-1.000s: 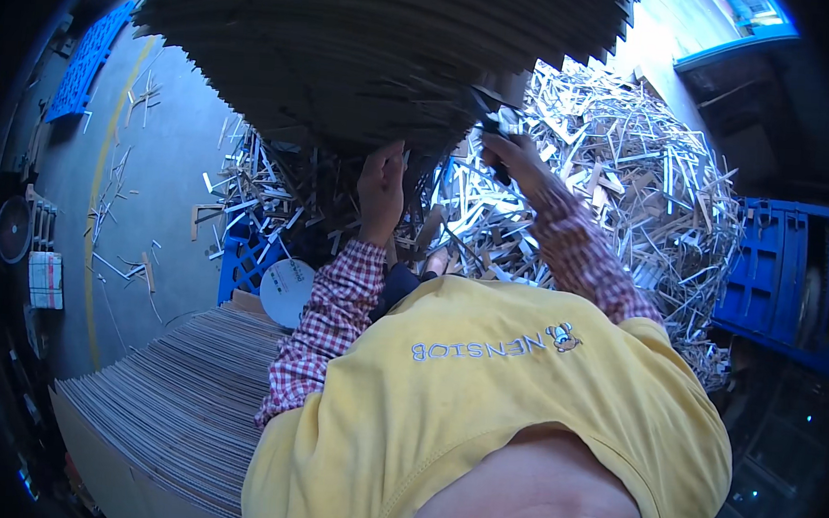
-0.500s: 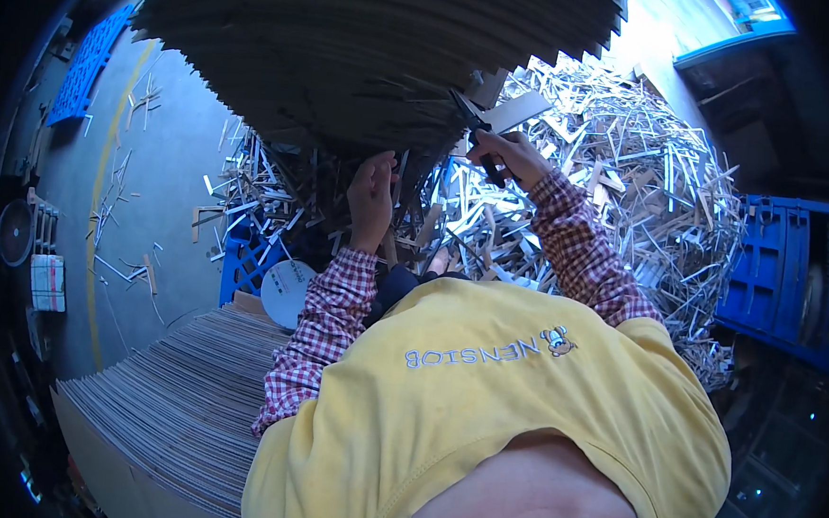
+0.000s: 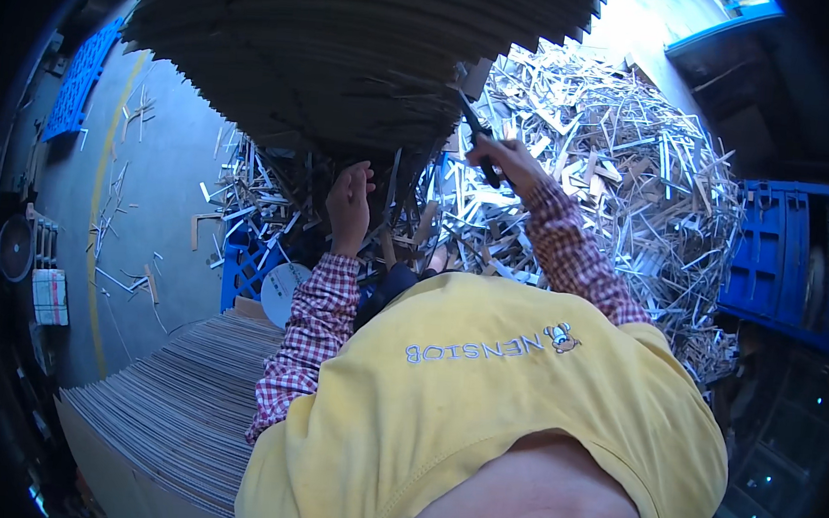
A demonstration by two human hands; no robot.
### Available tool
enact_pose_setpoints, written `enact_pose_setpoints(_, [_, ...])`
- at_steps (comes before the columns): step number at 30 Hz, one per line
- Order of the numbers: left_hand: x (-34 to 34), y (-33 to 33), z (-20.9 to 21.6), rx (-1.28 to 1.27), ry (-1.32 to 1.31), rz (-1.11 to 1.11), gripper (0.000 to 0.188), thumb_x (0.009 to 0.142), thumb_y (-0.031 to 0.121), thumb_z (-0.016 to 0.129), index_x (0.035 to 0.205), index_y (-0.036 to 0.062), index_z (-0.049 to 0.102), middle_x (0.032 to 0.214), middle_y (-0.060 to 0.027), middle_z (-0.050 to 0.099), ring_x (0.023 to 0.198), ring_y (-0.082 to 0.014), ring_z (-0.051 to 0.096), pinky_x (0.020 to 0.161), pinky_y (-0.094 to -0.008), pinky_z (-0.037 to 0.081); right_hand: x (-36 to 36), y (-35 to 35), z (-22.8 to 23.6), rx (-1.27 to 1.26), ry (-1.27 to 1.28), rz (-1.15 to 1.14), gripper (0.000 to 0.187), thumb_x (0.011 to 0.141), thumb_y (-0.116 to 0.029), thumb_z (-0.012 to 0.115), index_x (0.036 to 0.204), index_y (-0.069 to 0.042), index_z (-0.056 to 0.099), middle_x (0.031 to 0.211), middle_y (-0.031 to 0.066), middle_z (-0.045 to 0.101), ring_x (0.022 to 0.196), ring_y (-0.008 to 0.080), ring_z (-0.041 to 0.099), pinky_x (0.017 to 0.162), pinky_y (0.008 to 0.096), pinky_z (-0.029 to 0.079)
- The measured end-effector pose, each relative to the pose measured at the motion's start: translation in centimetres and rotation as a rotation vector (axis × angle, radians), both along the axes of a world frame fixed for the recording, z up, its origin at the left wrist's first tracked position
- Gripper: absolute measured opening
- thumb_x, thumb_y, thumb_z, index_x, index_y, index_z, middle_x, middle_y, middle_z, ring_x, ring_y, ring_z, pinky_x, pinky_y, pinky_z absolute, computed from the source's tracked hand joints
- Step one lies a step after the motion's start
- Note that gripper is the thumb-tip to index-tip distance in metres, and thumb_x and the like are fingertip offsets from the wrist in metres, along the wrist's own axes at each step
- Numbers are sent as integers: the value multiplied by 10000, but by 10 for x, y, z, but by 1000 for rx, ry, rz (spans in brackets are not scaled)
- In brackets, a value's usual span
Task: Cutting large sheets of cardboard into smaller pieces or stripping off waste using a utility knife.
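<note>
Your right hand (image 3: 508, 160) has its grip clamped on dark scissors (image 3: 474, 134), blades pointing up-left into the lower edge of the cardboard stack (image 3: 351, 56) right above it. Your left hand (image 3: 350, 203) rests against the stack's underside, grip loosely curled; whether it pinches anything, you cannot tell. Open room lies right, over the heap of cardboard offcuts (image 3: 628, 177).
</note>
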State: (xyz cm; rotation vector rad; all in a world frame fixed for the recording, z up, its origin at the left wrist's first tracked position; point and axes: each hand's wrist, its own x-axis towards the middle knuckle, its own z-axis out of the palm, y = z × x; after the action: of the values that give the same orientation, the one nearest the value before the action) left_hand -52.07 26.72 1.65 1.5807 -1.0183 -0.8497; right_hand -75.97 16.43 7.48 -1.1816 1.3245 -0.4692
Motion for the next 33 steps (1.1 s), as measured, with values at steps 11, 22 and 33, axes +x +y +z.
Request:
enact_pose_setpoints(11, [20,24,-19,124,50,30,295,884,267,420,991,33,564,880,-76,592,716,-130,571,646,-233,464,-62,26,10,74,294,192,408,765,-411,562,850,-19,640,718,36,602,624,82,488,591,217,370])
enact_pose_setpoints(22, [25,27,-24,122,39,45,312,888,289,402,997,44,562,868,-58,594,717,-113,570,638,-220,450,-119,32,-39,75,166,-45,476,775,-452,538,785,15,628,662,62,578,546,86,486,498,222,362])
enact_pose_setpoints(33, [26,14,-14,103,145,40,282,880,252,431,985,27,564,849,-70,593,687,-113,564,636,-222,463,-109,15,-56,13,135,-257,437,783,-412,539,764,18,613,585,33,535,470,88,462,415,218,341])
